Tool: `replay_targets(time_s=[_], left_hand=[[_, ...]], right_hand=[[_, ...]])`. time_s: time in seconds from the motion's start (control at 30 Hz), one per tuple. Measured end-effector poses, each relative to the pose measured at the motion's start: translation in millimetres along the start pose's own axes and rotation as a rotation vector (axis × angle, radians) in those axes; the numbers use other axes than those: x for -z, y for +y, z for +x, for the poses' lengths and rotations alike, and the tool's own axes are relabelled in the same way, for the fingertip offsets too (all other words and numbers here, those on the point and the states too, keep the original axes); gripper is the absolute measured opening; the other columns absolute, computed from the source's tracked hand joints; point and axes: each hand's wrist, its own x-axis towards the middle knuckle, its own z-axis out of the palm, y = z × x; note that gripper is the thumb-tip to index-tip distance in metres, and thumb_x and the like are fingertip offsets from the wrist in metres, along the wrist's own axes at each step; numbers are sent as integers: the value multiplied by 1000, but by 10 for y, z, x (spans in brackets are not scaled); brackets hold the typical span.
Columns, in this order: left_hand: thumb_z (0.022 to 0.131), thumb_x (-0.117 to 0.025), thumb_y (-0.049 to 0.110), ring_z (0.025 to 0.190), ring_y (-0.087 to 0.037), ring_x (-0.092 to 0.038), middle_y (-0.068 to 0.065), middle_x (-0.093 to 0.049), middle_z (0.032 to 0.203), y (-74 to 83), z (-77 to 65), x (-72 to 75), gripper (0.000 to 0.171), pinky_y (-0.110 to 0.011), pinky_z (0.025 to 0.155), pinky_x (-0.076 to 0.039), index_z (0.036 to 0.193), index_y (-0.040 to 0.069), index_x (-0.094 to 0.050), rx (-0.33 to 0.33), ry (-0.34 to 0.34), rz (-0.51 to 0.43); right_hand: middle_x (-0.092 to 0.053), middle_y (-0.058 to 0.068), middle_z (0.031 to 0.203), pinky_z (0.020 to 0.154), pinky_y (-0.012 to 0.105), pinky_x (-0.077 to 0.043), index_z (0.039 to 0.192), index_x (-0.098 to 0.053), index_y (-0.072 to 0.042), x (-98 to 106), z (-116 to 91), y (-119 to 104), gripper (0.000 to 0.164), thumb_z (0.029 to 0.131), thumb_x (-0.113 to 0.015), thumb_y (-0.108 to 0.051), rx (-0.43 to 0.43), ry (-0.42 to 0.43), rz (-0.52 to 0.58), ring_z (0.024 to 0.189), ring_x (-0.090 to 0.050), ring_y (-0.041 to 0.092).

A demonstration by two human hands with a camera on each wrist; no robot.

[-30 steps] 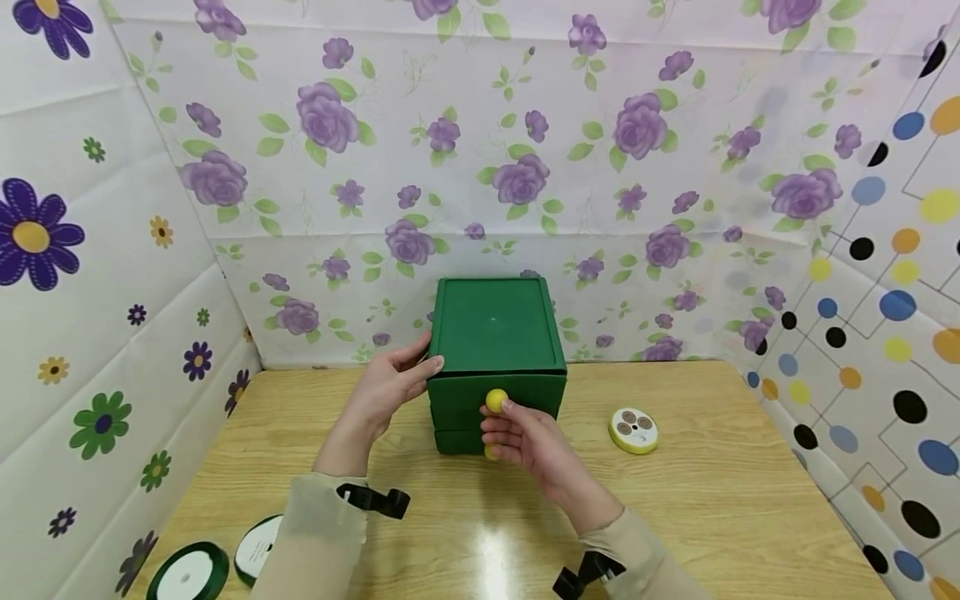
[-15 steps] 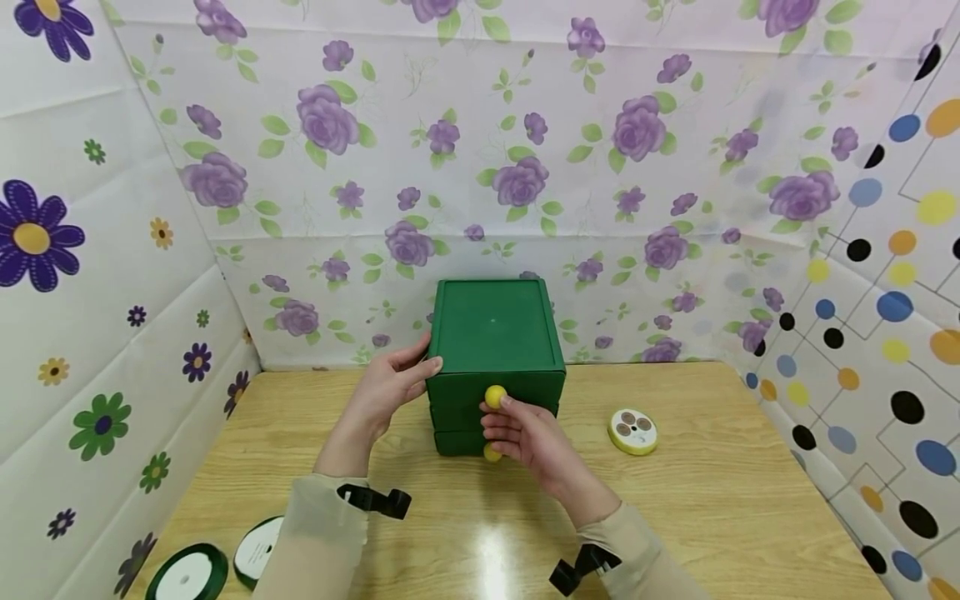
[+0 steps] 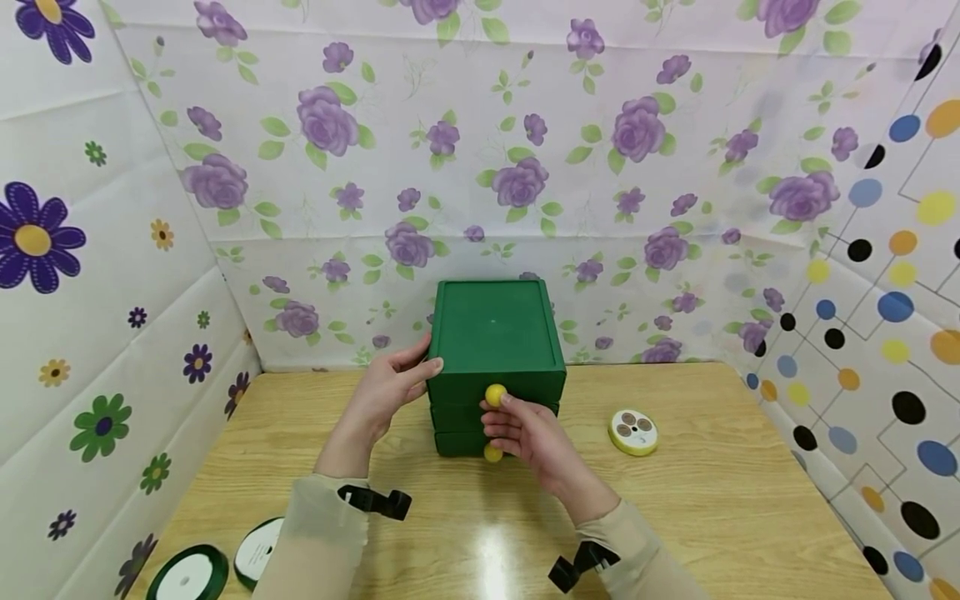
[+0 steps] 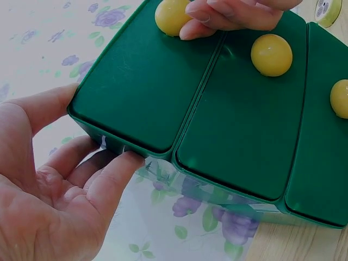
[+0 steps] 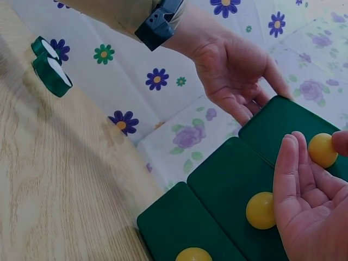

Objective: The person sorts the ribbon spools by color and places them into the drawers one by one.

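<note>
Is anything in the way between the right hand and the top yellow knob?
No, nothing I can see. The right hand pinches the top yellow knob, and the middle yellow knob sits below it.

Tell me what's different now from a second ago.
The top drawer of the green box slid inward, away from the person, closing the dark gap under the box's top edge. The right hand moved slightly in with its yellow knob. Unchanged: left hand at the box's left side, yellow roll, green rolls.
</note>
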Motion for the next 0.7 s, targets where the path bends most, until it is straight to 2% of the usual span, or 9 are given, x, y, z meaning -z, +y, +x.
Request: replay_targets(time_s=[0.37, 0.53, 0.7], left_hand=[[106, -72, 28, 155, -32, -37, -9, -32, 173, -8, -4, 0, 71, -53, 121, -39, 167, 16, -38, -1, 1, 2], [106, -73, 29, 155, -32, -37, -8, -32, 173, -15, 0, 4, 71, -53, 121, -39, 167, 17, -38, 3, 0, 13], [106, -72, 29, 156, -31, -36, -8, -30, 174, -12, -3, 20, 70, -54, 121, -38, 167, 18, -38, -5, -13, 12]], right_hand=[[-74, 2, 109, 88, 27, -61, 138, -64, 7, 10, -5, 15, 60, 110, -61, -46, 1, -20, -11, 100, -71, 14], [-73, 3, 109, 89, 28, -60, 140, -62, 10, 76, -34, 59, 64, 113, -55, -47, -19, -48, -28, 99, -69, 15], [-74, 7, 109, 90, 31, -61, 125, -71, 6, 160, -70, 121, 55, 113, -53, -45, -50, -36, -50, 99, -70, 20]])
